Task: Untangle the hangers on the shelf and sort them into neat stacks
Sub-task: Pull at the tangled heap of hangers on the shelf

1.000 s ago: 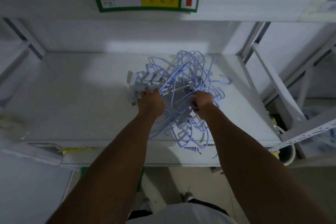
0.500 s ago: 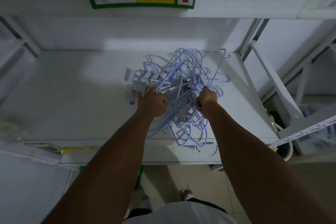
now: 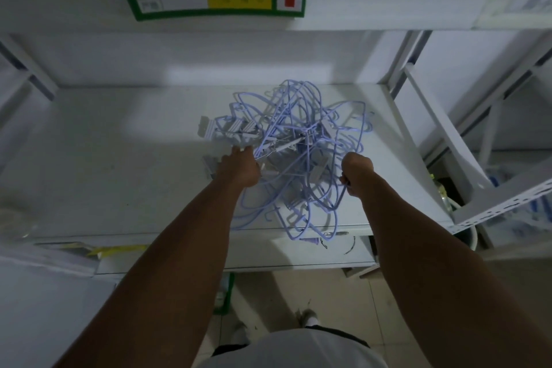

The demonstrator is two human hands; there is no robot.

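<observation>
The hangers (image 3: 298, 155) are one big lilac knot sitting right of centre on the shelf (image 3: 119, 176), with a few loops poking past its front edge. They look like thin coated wire with clips, so probably light and springy, with hooks that'll snag on everything. I'd take one by its shoulder bar and wiggle it out, not yank.

The right hand (image 3: 357, 172) has its fingers curled round a wire on the knot's right side. The left hand (image 3: 239, 170) is on the left side with its fingers buried among the clips, so I can't tell if they grip. The rack upright (image 3: 397, 66) crowds the right.
</observation>
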